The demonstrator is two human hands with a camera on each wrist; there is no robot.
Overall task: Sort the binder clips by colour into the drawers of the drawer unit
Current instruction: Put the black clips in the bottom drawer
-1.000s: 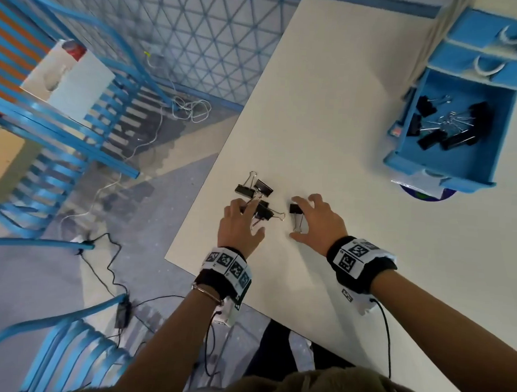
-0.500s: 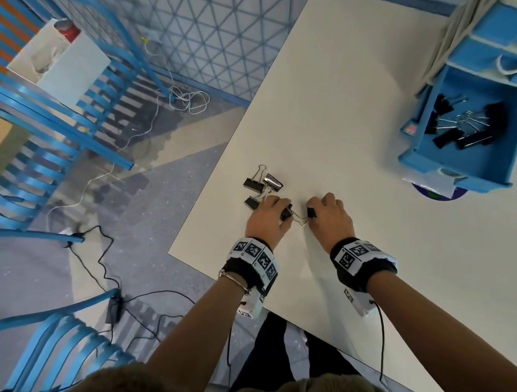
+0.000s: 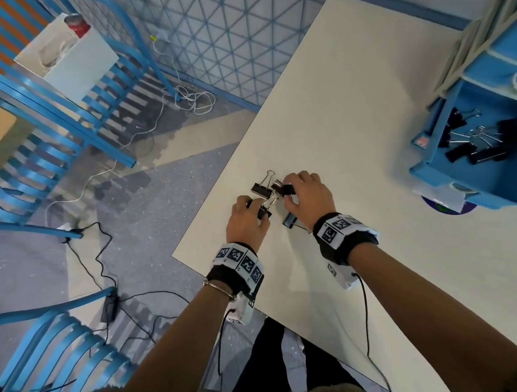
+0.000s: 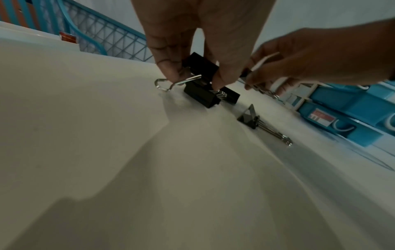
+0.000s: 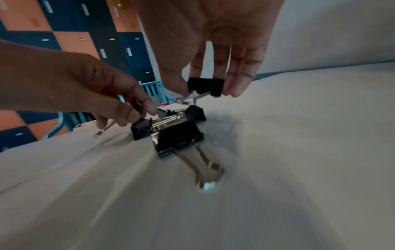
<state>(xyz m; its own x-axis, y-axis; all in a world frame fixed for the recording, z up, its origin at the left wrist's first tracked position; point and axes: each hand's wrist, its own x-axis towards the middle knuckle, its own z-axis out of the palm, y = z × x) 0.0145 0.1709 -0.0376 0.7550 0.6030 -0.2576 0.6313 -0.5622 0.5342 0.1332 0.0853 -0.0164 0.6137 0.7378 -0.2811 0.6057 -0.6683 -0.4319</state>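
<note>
CHANGE: right hand (image 3: 308,194) moved off the lone clip (image 3: 289,220), now pinched another binder clip (image 5: 206,86) | left hand (image 3: 246,220) gripped a clip (image 4: 200,66) in the tangle | NEXT: likely open drawer (image 3: 428,175)

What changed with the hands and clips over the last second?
The right hand let go of one clip, left on the table, and reached farther to pinch another clip. The left hand now grips a clip in the pile. The open drawer stayed as it was.

My white table (image 3: 356,117) carries a small cluster of black binder clips (image 3: 262,190) near its left edge. One more black clip (image 3: 290,219) lies just beside them, apart. The blue drawer unit (image 3: 490,80) stands at the far right, its open drawer (image 3: 428,169) holding black clips.
</note>
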